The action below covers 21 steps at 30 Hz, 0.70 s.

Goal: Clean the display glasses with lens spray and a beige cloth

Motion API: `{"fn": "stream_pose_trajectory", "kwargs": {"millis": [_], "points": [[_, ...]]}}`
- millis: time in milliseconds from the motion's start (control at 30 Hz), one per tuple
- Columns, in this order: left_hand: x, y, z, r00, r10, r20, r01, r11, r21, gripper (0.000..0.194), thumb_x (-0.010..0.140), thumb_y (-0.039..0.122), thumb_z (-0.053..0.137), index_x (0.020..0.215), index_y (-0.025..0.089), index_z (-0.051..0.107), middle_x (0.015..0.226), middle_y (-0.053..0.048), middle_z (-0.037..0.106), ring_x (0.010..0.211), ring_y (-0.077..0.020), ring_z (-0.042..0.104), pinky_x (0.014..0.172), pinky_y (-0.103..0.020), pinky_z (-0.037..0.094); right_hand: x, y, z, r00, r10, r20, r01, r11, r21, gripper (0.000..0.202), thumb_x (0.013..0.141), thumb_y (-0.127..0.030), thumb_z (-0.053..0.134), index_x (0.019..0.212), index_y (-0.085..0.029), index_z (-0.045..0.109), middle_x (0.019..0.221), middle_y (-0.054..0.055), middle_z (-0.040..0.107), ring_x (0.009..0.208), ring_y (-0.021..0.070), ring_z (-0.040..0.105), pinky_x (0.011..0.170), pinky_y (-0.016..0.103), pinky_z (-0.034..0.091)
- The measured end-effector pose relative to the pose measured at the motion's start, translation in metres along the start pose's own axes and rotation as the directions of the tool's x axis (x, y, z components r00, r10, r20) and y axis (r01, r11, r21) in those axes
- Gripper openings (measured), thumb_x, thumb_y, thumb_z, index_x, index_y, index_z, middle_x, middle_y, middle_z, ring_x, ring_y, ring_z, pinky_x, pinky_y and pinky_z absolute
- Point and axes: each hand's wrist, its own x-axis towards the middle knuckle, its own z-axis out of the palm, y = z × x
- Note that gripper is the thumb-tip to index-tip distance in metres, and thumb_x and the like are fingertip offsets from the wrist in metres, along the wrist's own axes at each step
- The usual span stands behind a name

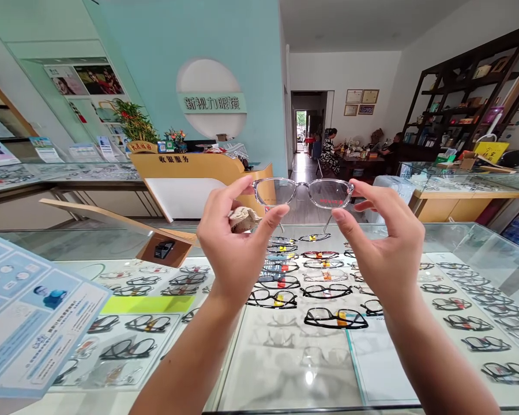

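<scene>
- A pair of eyeglasses with a clear plastic frame and rounded lenses (302, 184) was held up in the air between both hands, above the counter and apart from it, with the front nearly level.
- The left hand (231, 242) had its index finger against the outer left corner of the frame and its thumb low, by the bottom rim of the left lens. Those fingers were parted by little more than the lens's height, gripping that end.
- A crumpled beige cloth (244, 219) was tucked in the same hand, between thumb and index finger, behind the grip.
- The right hand (387, 242) mirrored this: index fingertip at the outer right corner, thumb near the lower rim of the right lens, the fingers parted about as far and holding that end. Whether either thumb pressed the rim or the temple could not be told.
- The bridge lay midway between the hands, clear of all fingers; the temples showed below the lenses, and red print marked the right lens.
- Beneath stood a glass-topped white display counter (285, 392) with rows of spectacles, among them a black-framed pair with a yellow tag (332, 317).
- At the left was a blue-and-white printed leaflet (34, 323), near a light-brown wooden stand (164, 249).
</scene>
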Motion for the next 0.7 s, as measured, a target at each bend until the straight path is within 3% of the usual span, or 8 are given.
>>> {"fn": "stream_pose_trajectory", "kwargs": {"millis": [167,433,700], "points": [[-0.002,0.001,0.002,0.999,-0.049,0.01,0.05,0.998,-0.036,0.042,0.087,0.05,0.096,0.121,0.03,0.082,0.102,-0.004,0.075,0.078,-0.0176,0.059,0.069,-0.035,0.049,0.002,0.007,-0.001,1.0,-0.001,0.012,0.001,1.0,0.014,0.036,0.1,-0.038,0.08,0.136,-0.031,0.079,0.12,0.007,0.082,0.097,0.0244,0.075,0.093,0.047,0.06],[-0.004,0.001,0.003,0.998,-0.054,0.029,0.055,0.998,-0.032,0.042,0.086,0.048,0.097,0.122,0.031,0.082,0.104,-0.003,0.076,0.078,-0.0185,0.06,0.068,-0.037,0.049,0.004,0.008,-0.006,0.999,0.023,0.022,-0.022,0.999,-0.043,0.036,0.097,-0.043,0.085,0.13,-0.03,0.084,0.117,0.008,0.085,0.106,0.0291,0.078,0.095,0.049,0.058],[-0.002,-0.003,0.006,0.998,-0.03,0.058,0.031,0.999,-0.008,0.04,0.086,0.049,0.097,0.119,0.031,0.082,0.101,-0.002,0.076,0.074,-0.0174,0.059,0.067,-0.037,0.048,0.005,0.012,-0.004,1.0,-0.023,0.006,0.024,0.994,-0.106,0.036,0.098,-0.043,0.084,0.13,-0.026,0.084,0.113,0.008,0.086,0.102,0.0274,0.079,0.09,0.045,0.06]]}}
